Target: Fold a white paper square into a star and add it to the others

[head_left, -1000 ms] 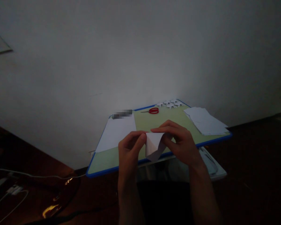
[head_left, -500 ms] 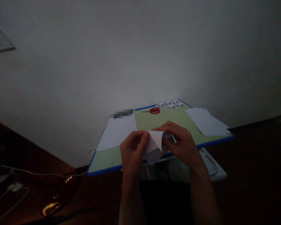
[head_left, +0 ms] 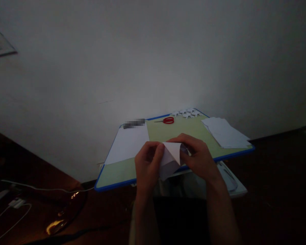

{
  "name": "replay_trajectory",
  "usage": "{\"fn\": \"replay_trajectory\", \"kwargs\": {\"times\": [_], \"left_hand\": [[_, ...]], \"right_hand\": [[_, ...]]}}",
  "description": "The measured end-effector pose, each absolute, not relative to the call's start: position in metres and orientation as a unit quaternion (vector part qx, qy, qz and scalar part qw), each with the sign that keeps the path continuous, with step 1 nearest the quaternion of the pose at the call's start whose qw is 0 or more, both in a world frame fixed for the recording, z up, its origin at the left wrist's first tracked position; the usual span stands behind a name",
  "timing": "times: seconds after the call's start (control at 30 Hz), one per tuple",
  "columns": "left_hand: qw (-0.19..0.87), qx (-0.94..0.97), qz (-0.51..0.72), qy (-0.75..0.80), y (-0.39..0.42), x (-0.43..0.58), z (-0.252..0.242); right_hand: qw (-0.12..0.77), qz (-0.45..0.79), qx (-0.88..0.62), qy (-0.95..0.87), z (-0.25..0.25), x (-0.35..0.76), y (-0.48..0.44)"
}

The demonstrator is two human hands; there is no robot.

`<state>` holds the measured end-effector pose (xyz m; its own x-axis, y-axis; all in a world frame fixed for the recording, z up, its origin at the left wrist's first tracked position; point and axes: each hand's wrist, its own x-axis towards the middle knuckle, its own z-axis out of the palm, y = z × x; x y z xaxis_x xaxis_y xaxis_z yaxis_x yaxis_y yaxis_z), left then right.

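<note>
You've got both hands, left hand (head_left: 147, 163) and right hand (head_left: 198, 157), pinching a folded paper (head_left: 171, 157) over the board's (head_left: 117, 172) near edge; dim room, scissors (head_left: 167, 120) probably at its far edge.

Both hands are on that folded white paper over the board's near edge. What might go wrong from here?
1. The folded paper seems held in the air between the left hand and right hand, not pressed on the board, so a crease may come out crooked.
2. It hangs past the board's near edge; a slipped grip would likely drop it off the board.
3. The light is dim, so edges may be hard to line up.
</note>
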<state>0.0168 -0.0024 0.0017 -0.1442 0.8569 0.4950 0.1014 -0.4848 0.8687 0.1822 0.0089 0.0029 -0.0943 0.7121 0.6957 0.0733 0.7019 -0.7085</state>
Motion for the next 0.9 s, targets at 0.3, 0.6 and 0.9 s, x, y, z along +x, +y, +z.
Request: {"fn": "replay_trajectory", "kwargs": {"times": [0.3, 0.6, 0.9], "left_hand": [[0.246, 0.613, 0.607, 0.441, -0.0005, 0.0208, 0.0008], [0.25, 0.616, 0.594, 0.453, 0.0004, 0.019, 0.0006], [0.341, 0.61, 0.586, 0.411, -0.0003, 0.0116, -0.0031]], "right_hand": [[0.612, 0.259, -0.309, -0.681, 0.0028, 0.1836, 0.0081], [0.606, 0.274, -0.309, -0.68, 0.0046, 0.1825, 0.0082], [0.661, 0.28, -0.318, -0.62, -0.0008, 0.1869, 0.0117]]}}
